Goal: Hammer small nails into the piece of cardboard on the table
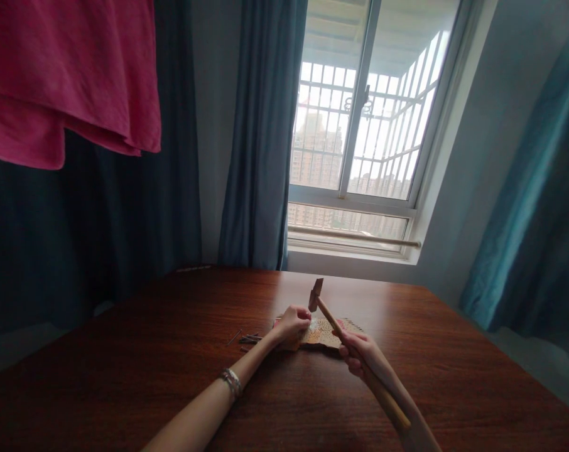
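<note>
My right hand (357, 351) is closed round the wooden handle of a hammer (329, 316), whose rusty head is raised just above and right of my left fingertips. My left hand (294, 323) is over the left part of a flat, light brown board (325, 333), its thumb and fingers pinched together. Whatever it pinches is too small to make out. Many small dark holes or points dot the board, and a row of nails (353, 324) seems to stand along its far right edge. Several loose nails (250, 339) lie on the table left of the board.
The brown wooden table (171, 376) reaches back to a barred window (355, 157). Blue curtains (260, 138) hang beside the window and at the right. A pink cloth (72, 75) hangs at the upper left. A bracelet is on my left wrist.
</note>
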`<state>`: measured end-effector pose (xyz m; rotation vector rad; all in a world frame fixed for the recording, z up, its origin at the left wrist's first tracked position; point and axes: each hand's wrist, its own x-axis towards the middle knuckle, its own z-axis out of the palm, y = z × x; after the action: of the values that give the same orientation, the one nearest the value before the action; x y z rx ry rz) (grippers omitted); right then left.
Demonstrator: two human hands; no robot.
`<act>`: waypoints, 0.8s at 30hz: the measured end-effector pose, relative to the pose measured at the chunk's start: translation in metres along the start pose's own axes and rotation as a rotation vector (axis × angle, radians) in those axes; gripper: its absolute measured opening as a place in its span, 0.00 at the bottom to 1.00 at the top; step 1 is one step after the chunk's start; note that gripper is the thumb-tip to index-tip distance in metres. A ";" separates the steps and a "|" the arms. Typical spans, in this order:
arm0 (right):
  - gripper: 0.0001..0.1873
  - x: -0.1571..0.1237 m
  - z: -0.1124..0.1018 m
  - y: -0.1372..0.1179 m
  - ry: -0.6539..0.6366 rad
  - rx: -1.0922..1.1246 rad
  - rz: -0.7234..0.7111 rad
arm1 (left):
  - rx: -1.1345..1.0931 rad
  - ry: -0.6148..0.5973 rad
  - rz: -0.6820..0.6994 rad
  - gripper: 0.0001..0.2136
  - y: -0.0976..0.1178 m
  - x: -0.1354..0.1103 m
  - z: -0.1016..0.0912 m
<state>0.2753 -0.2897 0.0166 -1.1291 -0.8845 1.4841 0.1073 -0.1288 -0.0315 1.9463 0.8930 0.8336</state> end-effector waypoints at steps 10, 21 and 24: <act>0.27 0.002 -0.003 0.003 -0.009 0.007 -0.006 | 0.000 -0.001 0.028 0.07 -0.005 0.001 0.002; 0.29 0.000 -0.001 0.000 -0.001 -0.007 0.032 | 0.064 -0.011 -0.001 0.07 -0.001 0.000 0.000; 0.28 0.000 -0.001 0.000 -0.010 -0.006 0.028 | 0.060 -0.017 0.012 0.08 -0.004 0.001 0.001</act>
<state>0.2766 -0.2897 0.0161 -1.1432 -0.8841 1.5119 0.1071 -0.1266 -0.0352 2.0095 0.9068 0.8041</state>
